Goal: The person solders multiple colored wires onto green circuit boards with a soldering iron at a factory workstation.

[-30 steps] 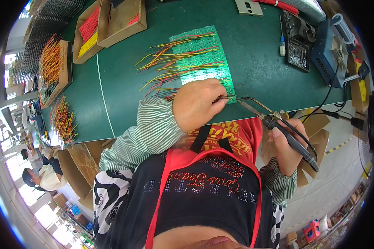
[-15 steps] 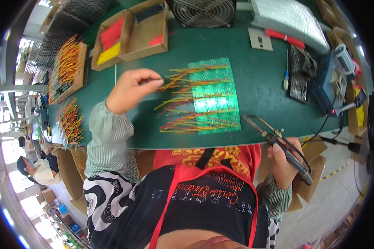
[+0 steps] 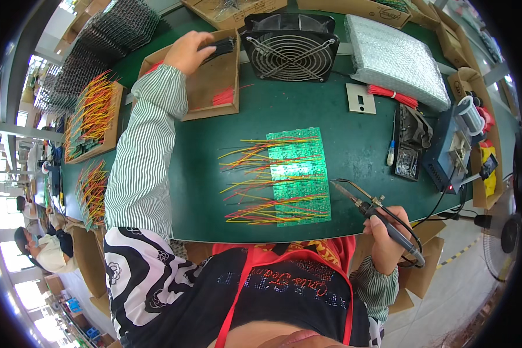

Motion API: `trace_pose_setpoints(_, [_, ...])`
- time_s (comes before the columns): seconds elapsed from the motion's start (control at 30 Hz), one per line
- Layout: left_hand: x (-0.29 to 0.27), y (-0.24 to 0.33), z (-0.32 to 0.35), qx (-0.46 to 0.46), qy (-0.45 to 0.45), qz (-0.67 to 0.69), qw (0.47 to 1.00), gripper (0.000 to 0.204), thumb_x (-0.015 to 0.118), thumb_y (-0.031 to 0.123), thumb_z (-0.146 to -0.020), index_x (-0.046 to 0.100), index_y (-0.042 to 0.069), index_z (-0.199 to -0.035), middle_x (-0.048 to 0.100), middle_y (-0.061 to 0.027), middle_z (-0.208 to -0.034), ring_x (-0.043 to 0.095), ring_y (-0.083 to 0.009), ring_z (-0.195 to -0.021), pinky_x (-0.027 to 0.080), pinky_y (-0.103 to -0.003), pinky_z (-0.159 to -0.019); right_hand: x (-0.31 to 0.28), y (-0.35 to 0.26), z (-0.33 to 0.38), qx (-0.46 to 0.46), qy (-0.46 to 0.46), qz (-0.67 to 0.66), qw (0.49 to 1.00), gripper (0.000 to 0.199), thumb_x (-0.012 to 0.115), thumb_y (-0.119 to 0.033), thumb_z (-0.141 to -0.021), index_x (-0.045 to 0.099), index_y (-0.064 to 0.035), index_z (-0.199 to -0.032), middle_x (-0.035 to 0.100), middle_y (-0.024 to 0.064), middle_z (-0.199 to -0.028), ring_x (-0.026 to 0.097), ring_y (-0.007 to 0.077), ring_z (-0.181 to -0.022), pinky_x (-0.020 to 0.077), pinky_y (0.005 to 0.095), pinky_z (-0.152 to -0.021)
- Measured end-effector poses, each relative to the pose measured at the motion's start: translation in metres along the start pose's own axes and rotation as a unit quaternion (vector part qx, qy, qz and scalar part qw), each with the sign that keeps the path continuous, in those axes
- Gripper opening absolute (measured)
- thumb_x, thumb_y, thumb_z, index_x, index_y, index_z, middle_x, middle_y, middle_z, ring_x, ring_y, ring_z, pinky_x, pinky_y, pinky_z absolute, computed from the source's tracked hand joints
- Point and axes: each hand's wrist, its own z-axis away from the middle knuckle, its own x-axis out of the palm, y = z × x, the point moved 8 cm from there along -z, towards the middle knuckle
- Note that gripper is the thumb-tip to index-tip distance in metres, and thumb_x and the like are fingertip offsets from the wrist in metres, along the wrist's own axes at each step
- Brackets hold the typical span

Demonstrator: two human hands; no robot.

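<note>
The left hand [image 3: 187, 54] is at the box's [image 3: 211, 87] 11 o'clock, thumb and index slightly parted by the black wires [image 3: 224, 46]; whether they grip any, I cannot tell. Better to lift 1 at a time. Coloured wires [image 3: 267, 200] fan toward 9 o'clock from the board [image 3: 300, 174], flat on the table [image 3: 359, 156]. At its 4 o'clock, the right hand [image 3: 386, 243] wraps the iron [image 3: 401, 238]; best keep its tip off the board.

- Circuit board [image 3: 298, 168]: bright green.
- Its wires [image 3: 255, 221]: red, yellow and black.
- Table [image 3: 359, 156]: dark green.
- Sleeve covers [image 3: 142, 168]: thin green and white stripes.
- Shirt sleeve [image 3: 136, 267]: black and white swirls.
- Apron [image 3: 235, 290]: red.
- Soldering iron handle [image 3: 395, 233]: dark grey.
- Fan [image 3: 290, 56]: black.
</note>
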Motion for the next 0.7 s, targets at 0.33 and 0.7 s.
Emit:
trace_pose_setpoints(0.33, [0.07, 0.022, 0.049, -0.069, -0.341, 0.171, 0.922, 0.025, 0.066, 0.022, -0.079, 0.064, -0.001, -0.088, 0.065, -0.011, -0.079, 0.06, -0.0184, -0.075, 0.046, -0.03, -0.07, 0.012, 0.001, -0.02, 0.03, 0.0, 0.027, 0.999, 0.015, 0.062, 0.0, -0.074, 0.053, 0.0032, -0.085, 0.063, 0.0114, -0.07, 0.059, 0.0128, -0.057, 0.0494, 0.0235, -0.055])
trace_pose_setpoints(0.7, [0.069, 0.024, 0.056, -0.078, -0.323, 0.182, 0.925, 0.019, 0.066, 0.016, -0.08, 0.06, -0.003, -0.081, 0.058, -0.0067, -0.067, 0.052, -0.0132, -0.062, 0.043, -0.029, -0.06, 0.023, -0.001, -0.027, 0.015, -0.031, 0.013, 0.999, 0.015, 0.064, 0.0, -0.076, 0.054, 0.0049, -0.087, 0.063, 0.0119, -0.072, 0.06, 0.0132, -0.06, 0.0497, 0.0234, -0.056])
